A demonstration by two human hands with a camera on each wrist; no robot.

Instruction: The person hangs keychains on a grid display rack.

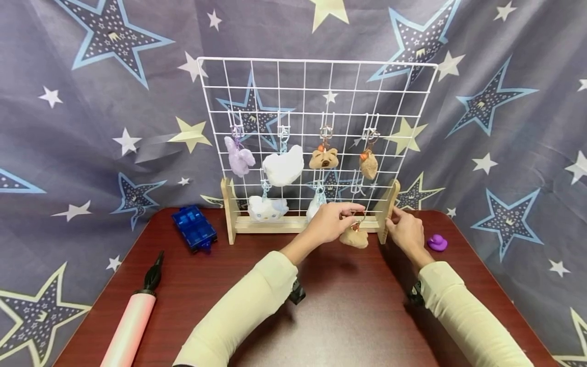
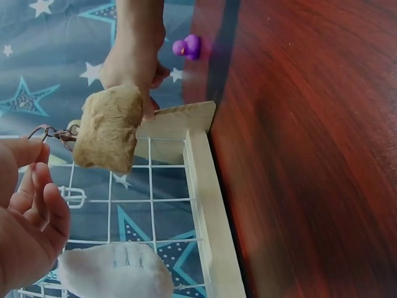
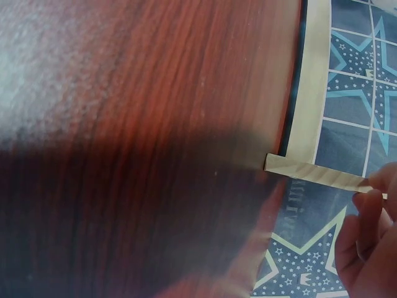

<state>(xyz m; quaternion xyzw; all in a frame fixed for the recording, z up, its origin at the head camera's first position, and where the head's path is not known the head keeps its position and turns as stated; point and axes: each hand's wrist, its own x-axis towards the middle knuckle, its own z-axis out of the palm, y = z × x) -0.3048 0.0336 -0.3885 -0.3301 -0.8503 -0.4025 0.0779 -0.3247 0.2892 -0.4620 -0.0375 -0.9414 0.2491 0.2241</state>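
By its metal ring, a tan plush keychain [image 1: 354, 237] hangs from my left hand [image 1: 331, 222], thumb and fingers pinching the ring. In the left wrist view the plush [image 2: 110, 128] dangles in front of the white wire grid. My right hand [image 1: 407, 232] grips the right wooden upright [image 1: 390, 211] of the rack between thumb and fingers; the right wrist view shows these fingertips at the upright's edge [image 3: 322, 174]. A vacant white hook [image 1: 357, 186] is on the grid above my left hand. Partly behind that hand hangs a white plush [image 1: 315, 205].
On the wire grid [image 1: 304, 90] hang a purple plush [image 1: 239, 158], a large white one [image 1: 284, 166], a brown bear [image 1: 324, 158], another tan one [image 1: 368, 164] and a white-blue one [image 1: 267, 208]. A blue case [image 1: 194, 228], pink pump [image 1: 133, 326] and purple duck [image 1: 437, 242] lie around.
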